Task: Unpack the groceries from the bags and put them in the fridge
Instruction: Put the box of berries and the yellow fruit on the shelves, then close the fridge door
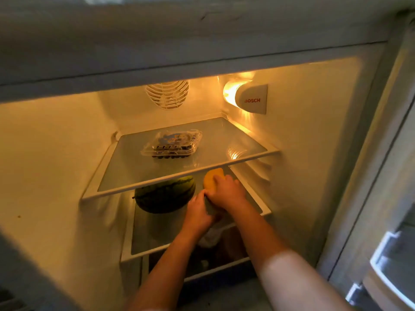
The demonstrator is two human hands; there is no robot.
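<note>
1. I find the yellow fruit (pixel 213 177), seemingly a melon though I cannot confirm the kind, on the middle shelf (pixel 253 194) at centre frame, just right of the watermelon (pixel 165 194). I cannot tell whether the two touch.
2. Both hands are on this item. The right hand (pixel 226 189) lies over its top with fingers curled round it; the left hand (pixel 198 209) is cupped against its near lower side. The hands meet at the thumbs.
3. Both forearms reach in from the lower edge of the frame, passing over the lower shelf front.
4. Stowed as seen: the watermelon on the middle shelf and a clear berry punnet (pixel 173 143) on the upper shelf (pixel 224 140), above centre.
5. I judge the task partly done. The yellow fruit is in place but not yet released.
6. No bags are in view, so I cannot tell what remains to unpack.
7. The fridge (pixel 303 131) stands open, its lamp (pixel 233 92) lit at upper right.
</note>
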